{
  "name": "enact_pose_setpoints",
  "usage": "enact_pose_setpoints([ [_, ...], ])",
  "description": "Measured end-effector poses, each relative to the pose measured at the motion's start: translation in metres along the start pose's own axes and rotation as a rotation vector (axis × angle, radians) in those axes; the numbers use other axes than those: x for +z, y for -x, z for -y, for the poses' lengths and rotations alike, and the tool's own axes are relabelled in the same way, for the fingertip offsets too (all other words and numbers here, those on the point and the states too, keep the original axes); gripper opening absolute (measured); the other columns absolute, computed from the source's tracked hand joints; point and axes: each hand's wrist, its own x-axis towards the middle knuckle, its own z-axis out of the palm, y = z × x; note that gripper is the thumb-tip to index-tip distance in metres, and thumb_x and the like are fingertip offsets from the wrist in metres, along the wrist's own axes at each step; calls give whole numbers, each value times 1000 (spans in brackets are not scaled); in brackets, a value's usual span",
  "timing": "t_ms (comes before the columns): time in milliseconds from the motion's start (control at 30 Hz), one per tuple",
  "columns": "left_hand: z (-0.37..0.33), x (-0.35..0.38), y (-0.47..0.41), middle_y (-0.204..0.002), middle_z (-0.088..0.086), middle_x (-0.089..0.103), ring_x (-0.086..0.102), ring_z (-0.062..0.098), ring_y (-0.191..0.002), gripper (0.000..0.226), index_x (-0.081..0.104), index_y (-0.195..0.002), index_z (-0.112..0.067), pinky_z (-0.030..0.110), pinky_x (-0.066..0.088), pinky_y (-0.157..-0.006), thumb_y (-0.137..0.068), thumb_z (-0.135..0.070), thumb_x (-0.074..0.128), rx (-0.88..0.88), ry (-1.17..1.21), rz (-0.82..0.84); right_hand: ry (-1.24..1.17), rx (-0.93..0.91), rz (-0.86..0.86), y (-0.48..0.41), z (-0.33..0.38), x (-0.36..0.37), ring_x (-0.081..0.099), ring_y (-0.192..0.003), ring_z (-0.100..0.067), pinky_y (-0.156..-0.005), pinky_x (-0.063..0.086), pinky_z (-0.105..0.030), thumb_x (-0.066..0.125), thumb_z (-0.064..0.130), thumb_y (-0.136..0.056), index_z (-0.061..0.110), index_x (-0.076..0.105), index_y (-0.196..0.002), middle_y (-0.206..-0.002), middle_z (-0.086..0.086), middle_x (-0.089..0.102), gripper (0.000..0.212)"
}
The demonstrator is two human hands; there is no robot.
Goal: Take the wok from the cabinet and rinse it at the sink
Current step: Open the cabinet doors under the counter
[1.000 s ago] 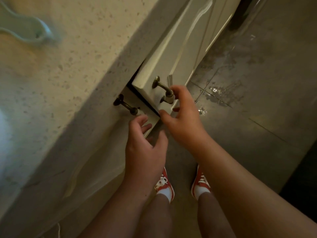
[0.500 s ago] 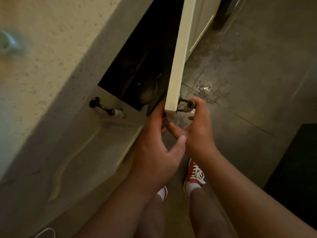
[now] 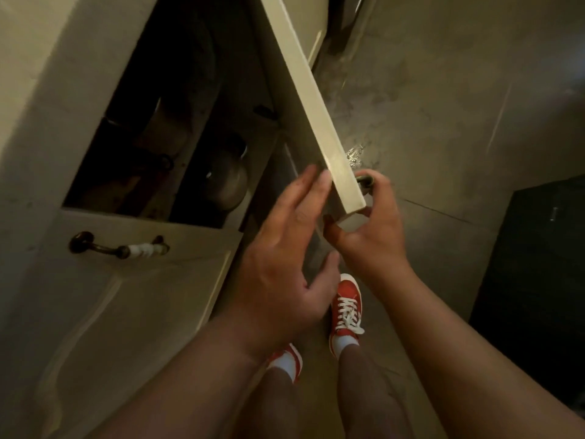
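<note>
Shoes: two red lace-up shoes (image 3: 346, 307) with white laces and white socks stand on the floor directly below both hands, the right one clear, the left one mostly hidden under the left forearm.
Left hand: the left hand (image 3: 285, 264) is spread open, palm down, gripping nothing; its fingertips (image 3: 323, 182) lie against the inner side of the door, just beside the door's free edge.
Right hand: the right hand (image 3: 376, 229) is curled around the lower corner of the door, thumb under the corner, fingers wrapped over the door's dark handle (image 3: 364, 179) on the outer side.
Open door: the cream cabinet door (image 3: 311, 99) stands swung out, seen edge-on, running up and away from between the two hands.
Closed door: to the left of the left hand, a second cream door (image 3: 126, 305) is shut, with a dark metal pull (image 3: 118, 247) that has a white middle section.
Cabinet interior: beyond the left hand, the cabinet (image 3: 164, 128) is dark, with a shelf across it.
Wok: a rounded, dull metal vessel (image 3: 226, 183) sits in the lower part of the opening, just beyond the left fingertips; too dim to tell whether it is the wok.
Floor: grey floor (image 3: 443, 122) beyond the right hand, with a small wet glint (image 3: 354, 152) near the handle.
Dark object: a black block (image 3: 538, 264) stands to the right of the right forearm.
</note>
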Motion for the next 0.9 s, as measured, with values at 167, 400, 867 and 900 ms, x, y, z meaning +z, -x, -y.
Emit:
enact_pose_setpoints([
  [167, -2, 6, -51, -161, 19, 19, 14, 32, -150, 76, 26, -150, -22, 52, 29, -115, -85, -17, 64, 230, -357, 98, -46, 47, -33, -14, -7, -29, 56, -121, -12, -92, 55, -32, 80, 38, -70, 31, 45, -134, -133, 5, 56, 74],
  [400, -16, 31, -105, -158, 22, 24, 12, 39, -148, 78, 25, -149, -28, 60, 26, -113, -82, -25, 64, 345, -524, 148, -331, 347, -208, -32, -25, -50, 66, -106, -4, -86, 60, -38, 75, 31, -83, 34, 68, -103, -110, 8, 72, 22],
  [867, -41, 76, -197, -162, 17, 18, 8, 37, -149, 85, 18, -155, -27, 55, 30, -109, -83, -28, 62, 360, -682, 129, -334, 278, -366, -132, -39, -108, 68, -102, -20, -93, 54, -52, 76, 20, -83, 22, 66, -91, -99, -5, 74, 13],
  [900, -42, 78, -203, -162, 16, 17, 8, 36, -149, 86, 18, -155, -27, 55, 29, -110, -82, -28, 61, 353, -685, 130, -332, 278, -372, -139, -39, -110, 68, -102, -19, -93, 54, -51, 77, 19, -83, 22, 66, -92, -99, -5, 74, 14],
])
